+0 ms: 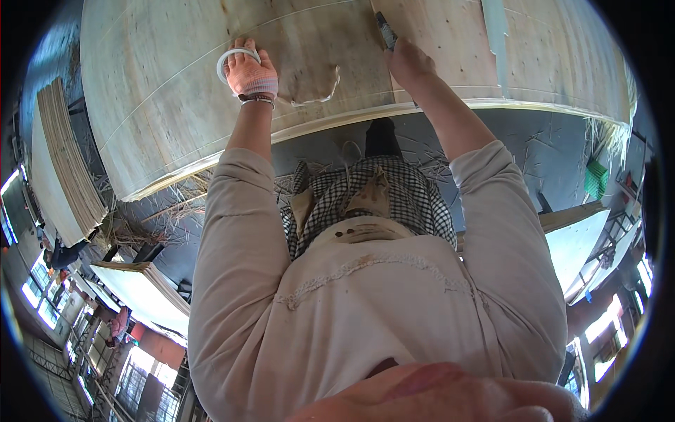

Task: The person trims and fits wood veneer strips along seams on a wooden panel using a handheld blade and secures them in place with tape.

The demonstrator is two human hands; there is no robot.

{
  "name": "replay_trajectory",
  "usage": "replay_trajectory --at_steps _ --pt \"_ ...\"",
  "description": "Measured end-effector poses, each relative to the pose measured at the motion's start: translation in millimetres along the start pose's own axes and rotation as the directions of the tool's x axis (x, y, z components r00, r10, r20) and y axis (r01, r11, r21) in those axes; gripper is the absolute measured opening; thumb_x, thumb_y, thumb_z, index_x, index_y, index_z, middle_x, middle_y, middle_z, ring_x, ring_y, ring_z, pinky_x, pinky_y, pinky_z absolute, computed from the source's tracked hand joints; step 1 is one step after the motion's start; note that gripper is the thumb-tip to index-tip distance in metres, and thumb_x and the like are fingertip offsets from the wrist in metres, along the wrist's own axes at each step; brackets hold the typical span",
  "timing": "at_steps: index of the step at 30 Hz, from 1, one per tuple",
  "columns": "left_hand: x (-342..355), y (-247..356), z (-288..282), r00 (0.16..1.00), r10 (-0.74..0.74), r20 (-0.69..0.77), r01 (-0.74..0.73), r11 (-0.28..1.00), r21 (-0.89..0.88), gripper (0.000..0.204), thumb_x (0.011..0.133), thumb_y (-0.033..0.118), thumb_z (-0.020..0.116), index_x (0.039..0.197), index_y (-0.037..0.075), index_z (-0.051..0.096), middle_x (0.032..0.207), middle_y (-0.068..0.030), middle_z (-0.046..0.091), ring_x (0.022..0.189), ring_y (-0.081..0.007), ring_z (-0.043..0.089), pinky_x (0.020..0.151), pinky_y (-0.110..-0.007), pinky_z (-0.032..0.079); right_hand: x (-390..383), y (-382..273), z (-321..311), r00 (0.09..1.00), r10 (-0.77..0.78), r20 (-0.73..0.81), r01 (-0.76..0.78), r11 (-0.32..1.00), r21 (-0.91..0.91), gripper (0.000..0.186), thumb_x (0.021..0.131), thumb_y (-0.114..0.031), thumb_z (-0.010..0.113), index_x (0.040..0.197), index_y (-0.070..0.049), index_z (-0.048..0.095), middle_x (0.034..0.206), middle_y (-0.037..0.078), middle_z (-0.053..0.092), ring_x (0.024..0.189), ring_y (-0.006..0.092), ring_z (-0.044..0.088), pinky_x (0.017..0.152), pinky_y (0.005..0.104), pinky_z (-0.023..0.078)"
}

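Note:
Pale wooden veneer sheeting (176,91) spreads out before me, its near edge curving across in front of my body. My left hand (249,74), in a pale knitted cuff or partial glove, rests on it at left of centre. A white ring (221,67), perhaps a tape roll, loops round the fingers, its lower part hidden by the hand. Farther right, my right hand (410,63) is closed round a dark, narrow tool that looks like a knife (385,31), beside a seam in the wood. Between the hands lies a thin, ragged, curved strip (330,89).
A pale greenish strip (496,46) lies across the sheet at right. Stacked wooden sheets (67,162) stand at left, with another stack (144,292) below them. Splinters and scraps (186,204) litter the floor under the edge. A green object (596,179) is at far right.

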State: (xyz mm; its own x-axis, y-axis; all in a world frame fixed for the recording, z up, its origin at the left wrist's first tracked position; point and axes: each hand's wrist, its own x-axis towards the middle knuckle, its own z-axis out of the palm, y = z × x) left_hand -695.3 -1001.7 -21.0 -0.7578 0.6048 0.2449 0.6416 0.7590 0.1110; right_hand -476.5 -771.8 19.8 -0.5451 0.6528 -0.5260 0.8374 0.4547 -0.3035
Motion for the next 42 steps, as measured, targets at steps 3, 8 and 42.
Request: replay_trajectory --at_steps 3,8,42 --pt "0.0 -0.1 1.9 1.0 0.007 -0.014 -0.007 1.0 0.023 0.042 0.091 0.031 0.05 0.127 0.012 0.059 0.142 -0.0094 0.051 0.13 -0.0325 0.047 0.108 -0.046 0.035 -21.4 8.8 7.6 0.999 0.019 0.038 -0.018 0.999 -0.035 0.037 0.094 -0.032 0.05 0.114 -0.001 0.054 0.11 0.024 0.067 0.109 0.0396 0.063 0.096 0.048 0.046" --pt "-2.2 -1.2 5.9 1.0 0.008 -0.014 -0.007 1.0 0.027 0.042 0.092 0.032 0.049 0.127 0.011 0.059 0.142 -0.0084 0.051 0.13 -0.0315 0.047 0.109 -0.046 0.034 -50.8 27.8 28.1 1.0 0.007 0.008 -0.007 0.999 -0.04 0.038 0.094 -0.034 0.052 0.111 0.0 0.053 0.103 0.026 0.067 0.102 0.0411 0.065 0.09 0.0514 0.05" --pt "-2.6 0.5 -2.9 0.999 -0.006 0.045 0.006 1.0 0.008 0.042 0.092 0.029 0.05 0.13 0.011 0.055 0.145 -0.009 0.047 0.137 -0.0317 0.039 0.112 -0.048 0.029 -3.7 -52.7 45.1 0.558 -0.763 -0.327 0.744 0.634 -0.209 0.017 0.075 -0.014 0.067 0.091 -0.011 0.062 0.092 0.007 0.057 0.091 0.0288 0.063 0.077 0.0424 0.052"
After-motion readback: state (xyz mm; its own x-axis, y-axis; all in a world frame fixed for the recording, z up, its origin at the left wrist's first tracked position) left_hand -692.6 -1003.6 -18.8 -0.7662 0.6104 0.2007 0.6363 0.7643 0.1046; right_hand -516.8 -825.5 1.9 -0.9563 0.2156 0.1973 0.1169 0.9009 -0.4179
